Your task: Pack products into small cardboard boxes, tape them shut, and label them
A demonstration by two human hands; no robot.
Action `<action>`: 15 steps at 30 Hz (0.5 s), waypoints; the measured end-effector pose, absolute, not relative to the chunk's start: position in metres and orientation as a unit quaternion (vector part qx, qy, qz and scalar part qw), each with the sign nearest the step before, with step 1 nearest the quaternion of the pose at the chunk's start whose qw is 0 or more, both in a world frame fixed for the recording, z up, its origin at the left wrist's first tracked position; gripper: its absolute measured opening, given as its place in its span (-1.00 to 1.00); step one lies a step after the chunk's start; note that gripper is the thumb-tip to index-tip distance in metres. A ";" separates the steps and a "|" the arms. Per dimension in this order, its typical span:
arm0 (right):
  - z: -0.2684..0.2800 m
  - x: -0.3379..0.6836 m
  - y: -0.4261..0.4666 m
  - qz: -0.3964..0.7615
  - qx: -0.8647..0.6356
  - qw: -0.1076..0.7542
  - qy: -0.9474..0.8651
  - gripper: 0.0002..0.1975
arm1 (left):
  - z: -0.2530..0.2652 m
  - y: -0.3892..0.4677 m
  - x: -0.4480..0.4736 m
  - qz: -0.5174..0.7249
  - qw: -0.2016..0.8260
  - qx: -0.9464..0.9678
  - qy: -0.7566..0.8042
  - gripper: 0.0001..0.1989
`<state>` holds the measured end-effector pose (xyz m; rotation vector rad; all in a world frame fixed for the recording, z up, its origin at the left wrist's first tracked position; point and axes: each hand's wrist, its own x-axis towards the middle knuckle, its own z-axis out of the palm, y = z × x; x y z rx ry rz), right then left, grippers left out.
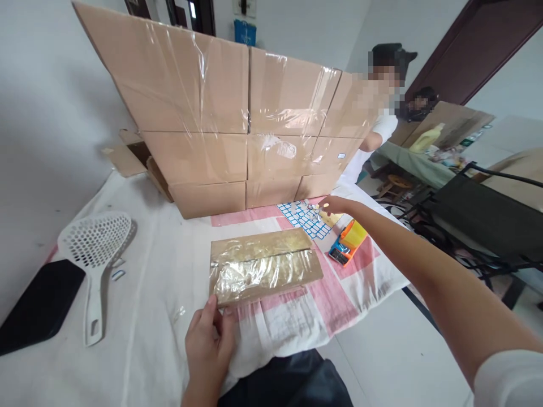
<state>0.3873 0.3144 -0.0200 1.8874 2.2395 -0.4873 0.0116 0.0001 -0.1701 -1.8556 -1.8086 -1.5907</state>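
Note:
My left hand (pixel 211 333) is closed on the near left corner of a flat cardboard piece (pixel 263 265) covered in shiny clear tape, thumb and fingers at its edge. My right hand (pixel 335 205) is stretched out to the far right of the table, over several small loose pieces (pixel 313 210). Its fingers are bent together around a small pale thing too tiny to name. Under it lies a sheet with blue-outlined label shapes (pixel 303 219). Nearer to me is an orange, blue and yellow plastic holder (pixel 348 242).
A tall taped cardboard panel (pixel 212 113) stands across the table's back. On the left lie a white slotted scoop (pixel 95 271) and a black flat object (pixel 38 305). A person in a cap (pixel 386 124) is behind the panel; a dark chair (pixel 492 209) is at right.

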 end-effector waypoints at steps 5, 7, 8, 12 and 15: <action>-0.013 0.367 0.259 -0.110 0.624 -0.093 0.768 -0.79 | -0.172 -0.001 0.014 -0.527 0.045 -0.607 -0.593 -0.39; -0.020 0.359 0.226 -0.096 0.625 -0.156 0.759 -0.80 | -0.172 -0.002 0.017 -0.533 0.030 -0.580 -0.616 -0.38; -0.027 0.354 0.208 -0.092 0.628 -0.187 0.750 -0.81 | -0.172 -0.003 0.018 -0.537 0.021 -0.563 -0.628 -0.37; -0.069 0.330 0.148 -0.138 0.612 -0.375 0.682 -0.88 | -0.174 -0.008 0.018 -0.534 -0.015 -0.518 -0.669 -0.32; -0.106 0.307 0.119 -0.215 0.578 -0.495 0.612 -0.89 | -0.178 -0.011 0.011 -0.508 -0.027 -0.507 -0.696 -0.24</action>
